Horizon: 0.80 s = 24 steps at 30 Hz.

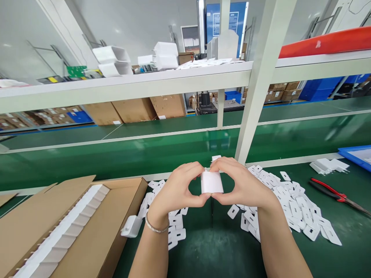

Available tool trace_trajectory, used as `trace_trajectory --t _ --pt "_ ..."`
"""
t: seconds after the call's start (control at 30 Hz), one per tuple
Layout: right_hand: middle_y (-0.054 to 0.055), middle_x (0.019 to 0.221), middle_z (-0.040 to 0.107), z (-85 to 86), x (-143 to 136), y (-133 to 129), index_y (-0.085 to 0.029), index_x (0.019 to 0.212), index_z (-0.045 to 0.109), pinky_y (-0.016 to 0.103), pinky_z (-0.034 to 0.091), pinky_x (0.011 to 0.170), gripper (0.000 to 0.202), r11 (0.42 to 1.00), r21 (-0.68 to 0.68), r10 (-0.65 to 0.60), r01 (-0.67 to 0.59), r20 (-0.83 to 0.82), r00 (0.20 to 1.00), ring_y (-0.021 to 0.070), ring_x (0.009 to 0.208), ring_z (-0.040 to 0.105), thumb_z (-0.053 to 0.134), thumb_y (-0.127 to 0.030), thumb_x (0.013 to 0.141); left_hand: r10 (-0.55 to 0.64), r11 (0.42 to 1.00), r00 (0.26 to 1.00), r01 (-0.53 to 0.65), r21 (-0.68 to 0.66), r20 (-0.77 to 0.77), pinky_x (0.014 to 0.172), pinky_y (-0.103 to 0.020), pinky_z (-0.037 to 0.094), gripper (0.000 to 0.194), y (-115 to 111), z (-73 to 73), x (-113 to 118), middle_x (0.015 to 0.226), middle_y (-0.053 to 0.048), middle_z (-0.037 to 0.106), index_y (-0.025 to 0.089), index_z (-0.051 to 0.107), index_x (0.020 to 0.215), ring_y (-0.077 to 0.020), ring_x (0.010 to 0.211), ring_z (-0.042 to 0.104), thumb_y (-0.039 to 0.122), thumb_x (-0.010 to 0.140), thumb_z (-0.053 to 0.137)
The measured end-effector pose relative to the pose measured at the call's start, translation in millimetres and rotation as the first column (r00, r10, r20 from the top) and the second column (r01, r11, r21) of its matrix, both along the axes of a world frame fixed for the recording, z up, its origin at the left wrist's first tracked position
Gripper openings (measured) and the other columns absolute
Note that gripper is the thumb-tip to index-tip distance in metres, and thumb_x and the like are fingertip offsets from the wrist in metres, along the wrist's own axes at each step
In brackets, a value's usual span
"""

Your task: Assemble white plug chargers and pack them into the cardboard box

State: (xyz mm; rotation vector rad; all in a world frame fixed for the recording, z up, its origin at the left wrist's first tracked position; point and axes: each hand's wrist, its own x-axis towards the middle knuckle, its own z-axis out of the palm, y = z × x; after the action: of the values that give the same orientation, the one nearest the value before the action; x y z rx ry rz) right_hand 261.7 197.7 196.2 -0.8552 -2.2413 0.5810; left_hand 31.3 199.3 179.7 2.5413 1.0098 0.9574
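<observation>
Between my hands, over the green work table, is a white charger housing point(212, 182). My left hand point(181, 185) pinches its left side with thumb and fingers. My right hand point(242, 181) grips the right side in the same way, so the thumbs nearly meet at the near edge. Just past my right fingertips another small white piece point(216, 158) shows in part. Flat white plates with slots point(292, 204) lie heaped beside my right forearm, and more such plates point(176, 222) are by my left wrist. A loose white housing point(132, 226) rests against the cardboard box.
An open cardboard box point(127, 208) at left holds a row of white chargers point(66, 231). At right lie red-and-black pliers point(340, 197), white chargers with prongs point(327, 166) and a blue tray point(355, 155). A frame post point(257, 81) and loaded shelf point(124, 83) stand ahead.
</observation>
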Motion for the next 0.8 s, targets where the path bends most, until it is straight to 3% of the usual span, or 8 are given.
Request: trace_trajectory --t 0.2,0.33,0.57,0.8 --pt "0.003 0.11 0.071 -0.3 4 3 -0.026 0.101 0.063 0.04 0.047 0.088 0.034 1.0 -0.001 0.027 -0.027 0.006 1.0 0.0267 0.104 0.064 0.082 -0.02 0.073 0.025 0.996 0.999 -0.023 0.084 -0.023 0.069 -0.033 0.042 0.025 1 -2.1 3 0.083 -0.001 0.062 0.023 0.055 0.087 -0.0184 0.074 0.053 0.041 0.081 0.07" --pt "0.002 0.109 0.069 -2.4 11 9 -0.027 0.109 0.064 0.039 0.052 0.086 0.032 0.997 -0.08 0.009 -0.009 0.006 1.0 0.025 0.1 0.065 0.078 -0.022 0.081 0.073 0.986 0.997 -0.069 0.154 -0.023 0.07 -0.033 0.044 0.024 8 -10.2 10 0.086 -0.002 0.067 0.022 0.058 0.092 -0.0197 0.077 0.06 0.042 0.084 0.069" --pt "0.006 0.148 0.057 -16.2 24 28 -0.037 0.139 0.055 0.051 0.051 0.111 0.055 0.966 -0.25 -0.094 0.063 -0.116 0.989 0.0317 0.137 0.056 0.078 -0.041 0.088 0.216 0.835 0.973 -0.224 0.503 0.074 0.076 -0.038 0.048 0.03 32 -36.3 23 0.106 -0.01 0.076 0.019 0.062 0.108 -0.0261 0.091 0.071 0.043 0.09 0.067" --pt "0.003 0.151 0.058 -17.8 34 32 -0.04 0.138 0.06 0.051 0.047 0.118 0.051 0.968 -0.252 -0.057 0.021 -0.137 0.989 0.0312 0.14 0.056 0.078 -0.047 0.091 0.181 0.829 0.972 -0.234 0.508 0.153 0.077 -0.038 0.047 0.034 35 -39.0 24 0.107 -0.009 0.077 0.019 0.061 0.11 -0.0258 0.092 0.071 0.044 0.089 0.07"
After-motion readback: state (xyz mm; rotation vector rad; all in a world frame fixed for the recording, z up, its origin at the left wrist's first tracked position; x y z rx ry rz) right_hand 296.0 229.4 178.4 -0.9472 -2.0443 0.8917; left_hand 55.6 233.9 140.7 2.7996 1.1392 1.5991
